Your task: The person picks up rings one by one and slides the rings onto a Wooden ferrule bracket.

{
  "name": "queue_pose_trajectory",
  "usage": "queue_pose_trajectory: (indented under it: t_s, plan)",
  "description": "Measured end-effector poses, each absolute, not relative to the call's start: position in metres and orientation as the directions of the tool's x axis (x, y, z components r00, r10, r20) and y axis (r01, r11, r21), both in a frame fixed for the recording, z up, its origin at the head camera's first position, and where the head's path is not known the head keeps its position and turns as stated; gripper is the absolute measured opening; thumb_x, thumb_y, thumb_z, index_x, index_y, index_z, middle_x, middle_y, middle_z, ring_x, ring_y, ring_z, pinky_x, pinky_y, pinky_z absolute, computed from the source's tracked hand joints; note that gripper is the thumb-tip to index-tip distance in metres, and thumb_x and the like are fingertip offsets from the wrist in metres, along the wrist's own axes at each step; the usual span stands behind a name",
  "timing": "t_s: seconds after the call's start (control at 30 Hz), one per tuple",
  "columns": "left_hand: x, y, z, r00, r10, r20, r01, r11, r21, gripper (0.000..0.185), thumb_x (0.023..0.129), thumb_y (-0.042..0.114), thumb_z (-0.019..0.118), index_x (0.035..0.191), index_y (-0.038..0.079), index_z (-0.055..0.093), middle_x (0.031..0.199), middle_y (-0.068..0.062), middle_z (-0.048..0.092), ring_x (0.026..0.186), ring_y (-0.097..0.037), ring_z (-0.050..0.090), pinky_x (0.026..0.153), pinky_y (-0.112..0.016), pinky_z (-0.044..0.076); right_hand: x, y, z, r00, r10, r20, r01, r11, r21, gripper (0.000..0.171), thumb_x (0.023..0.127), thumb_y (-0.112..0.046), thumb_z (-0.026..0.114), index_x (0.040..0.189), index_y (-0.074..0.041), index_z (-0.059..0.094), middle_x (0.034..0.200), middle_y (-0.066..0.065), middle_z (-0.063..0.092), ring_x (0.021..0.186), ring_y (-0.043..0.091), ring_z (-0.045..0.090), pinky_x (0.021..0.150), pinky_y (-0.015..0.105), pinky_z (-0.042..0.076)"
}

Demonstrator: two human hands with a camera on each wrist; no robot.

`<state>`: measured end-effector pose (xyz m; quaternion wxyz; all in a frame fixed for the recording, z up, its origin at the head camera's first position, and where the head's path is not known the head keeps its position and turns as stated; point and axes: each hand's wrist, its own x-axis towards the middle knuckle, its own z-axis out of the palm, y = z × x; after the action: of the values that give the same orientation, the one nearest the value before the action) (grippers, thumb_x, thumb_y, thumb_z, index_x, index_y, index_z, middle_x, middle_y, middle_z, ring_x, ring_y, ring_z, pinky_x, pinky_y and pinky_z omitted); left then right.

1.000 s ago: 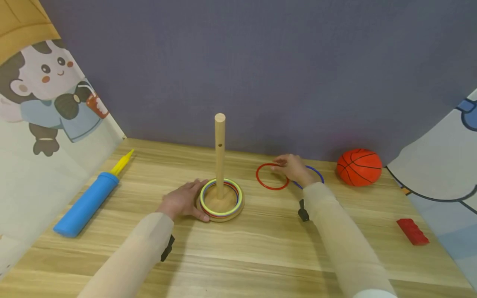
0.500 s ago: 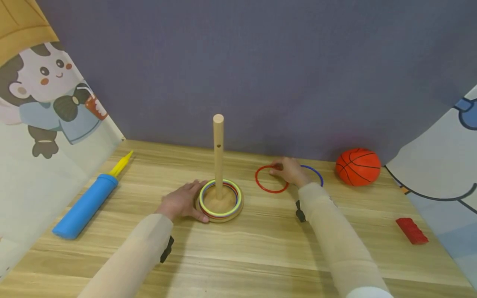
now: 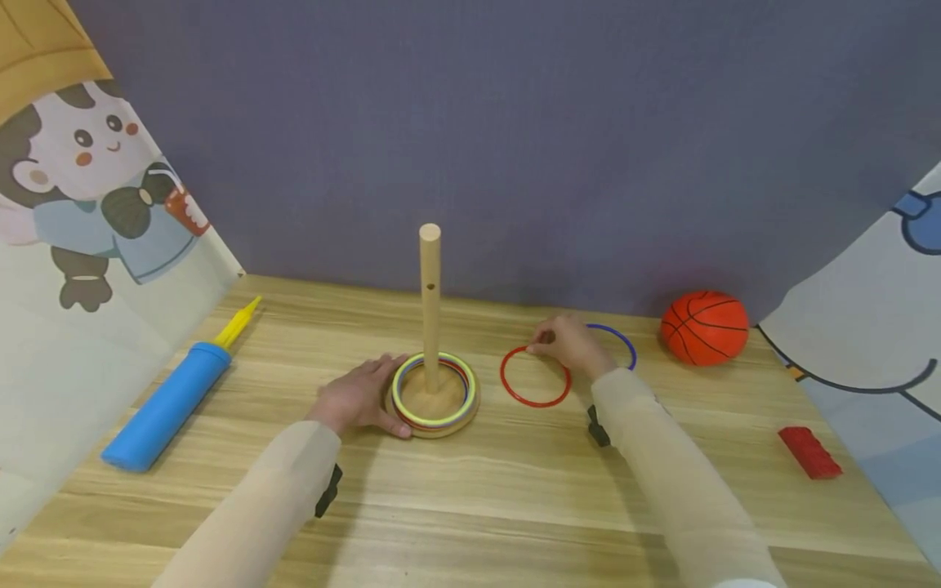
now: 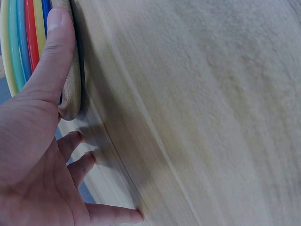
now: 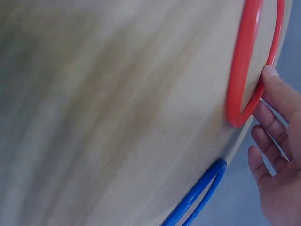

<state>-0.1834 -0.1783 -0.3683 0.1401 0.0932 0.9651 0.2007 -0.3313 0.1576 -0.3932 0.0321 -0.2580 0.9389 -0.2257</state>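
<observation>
On a wood-grain worktop (image 3: 515, 482), the right hand (image 3: 569, 345) pinches a thin red plastic ring (image 3: 536, 376) at 3 o'clock of the peg stand (image 3: 434, 396); the left hand's (image 3: 356, 398) grip, fingers relaxed, rests against its round base.

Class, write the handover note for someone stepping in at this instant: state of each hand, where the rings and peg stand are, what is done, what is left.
Left hand: open, fingers resting against the wooden base of the peg stand, steadying it.
Right hand: pinches the red ring, which hangs tilted just right of the stand.
Done: several coloured rings already lie around the peg on the base.
Left: the red ring is not yet over the peg; the blue ring lies on the table behind the right hand.
</observation>
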Motion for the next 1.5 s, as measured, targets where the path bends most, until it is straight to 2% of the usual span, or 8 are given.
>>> queue_pose_trajectory:
  t_s: [0.1,0.2,0.3,0.5,0.9,1.07,1.2,1.5]
  plan:
    - [-0.183,-0.178,-0.368,-0.943,0.241,-0.231,0.129,0.902,0.413,0.121,0.064,0.043,0.095,0.159,0.008,0.03,0.161,-0.028,0.026,0.146,-0.05,0.029,0.107,-0.071,0.036,-0.328,0.157,-0.394,-0.851,-0.523,0.05,-0.493,0.764,-0.416,0.009,0.091,-0.016,0.078,0.088,-0.009,0.075,0.083,0.001,0.069,0.08,0.017,0.062,0.073,0.034,0.052]
    - [-0.183,-0.178,-0.368,-0.942,0.247,-0.228,0.135,0.9,0.414,0.12,0.064,0.043,0.095,0.159,0.008,0.031,0.161,-0.029,0.027,0.145,-0.051,0.029,0.107,-0.071,0.036,-0.325,0.157,-0.395,-0.838,-0.544,0.049,-0.516,0.76,-0.395,0.007,0.093,-0.015,0.076,0.089,-0.01,0.074,0.082,-0.001,0.067,0.08,0.017,0.061,0.082,0.037,0.051]
    - [-0.183,-0.178,-0.367,-0.942,0.248,-0.228,0.137,0.9,0.414,0.12,0.064,0.043,0.095,0.159,0.008,0.03,0.161,-0.03,0.026,0.145,-0.051,0.029,0.107,-0.071,0.036,-0.322,0.159,-0.396,-0.83,-0.554,0.06,-0.531,0.753,-0.389,0.007,0.094,-0.014,0.074,0.088,-0.011,0.073,0.08,-0.003,0.067,0.08,0.016,0.06,0.084,0.039,0.05]
    - [-0.183,-0.178,-0.366,-0.941,0.252,-0.225,0.14,0.898,0.418,0.119,0.064,0.043,0.095,0.159,0.009,0.031,0.16,-0.031,0.027,0.145,-0.052,0.029,0.106,-0.071,0.036,-0.313,0.164,-0.393,-0.839,-0.539,0.077,-0.515,0.739,-0.434,0.006,0.095,-0.014,0.073,0.089,-0.013,0.073,0.08,-0.004,0.068,0.077,0.014,0.061,0.073,0.034,0.052]
    - [-0.182,-0.179,-0.365,-0.939,0.268,-0.217,0.159,0.895,0.417,0.119,0.064,0.042,0.096,0.158,0.009,0.031,0.159,-0.032,0.027,0.143,-0.053,0.03,0.105,-0.072,0.038,-0.291,0.18,-0.377,-0.838,-0.533,0.121,-0.524,0.721,-0.453,0.01,0.093,-0.016,0.075,0.1,-0.009,0.078,0.085,-0.001,0.074,0.078,0.014,0.066,0.073,0.036,0.055]
    - [-0.182,-0.179,-0.365,-0.938,0.267,-0.22,0.16,0.898,0.409,0.119,0.064,0.043,0.095,0.158,0.007,0.031,0.159,-0.032,0.027,0.143,-0.053,0.03,0.105,-0.071,0.038,-0.285,0.188,-0.373,-0.816,-0.545,0.192,-0.572,0.714,-0.404,0.009,0.092,-0.014,0.076,0.099,-0.009,0.079,0.083,-0.003,0.074,0.077,0.016,0.069,0.071,0.035,0.057]
    - [-0.182,-0.179,-0.364,-0.939,0.265,-0.218,0.158,0.898,0.412,0.119,0.064,0.042,0.095,0.158,0.007,0.032,0.159,-0.032,0.027,0.143,-0.053,0.03,0.105,-0.071,0.038,-0.281,0.194,-0.372,-0.819,-0.533,0.211,-0.567,0.701,-0.433,0.008,0.091,-0.013,0.077,0.097,-0.008,0.08,0.082,-0.003,0.073,0.075,0.015,0.068,0.07,0.034,0.058]
    - [-0.182,-0.178,-0.365,-0.94,0.258,-0.224,0.147,0.898,0.414,0.12,0.064,0.043,0.095,0.158,0.006,0.031,0.16,-0.031,0.027,0.144,-0.053,0.03,0.105,-0.072,0.037,-0.27,0.207,-0.371,-0.829,-0.489,0.271,-0.555,0.662,-0.504,0.009,0.089,-0.011,0.079,0.096,-0.006,0.082,0.078,-0.003,0.074,0.064,0.007,0.062,0.057,0.024,0.052]
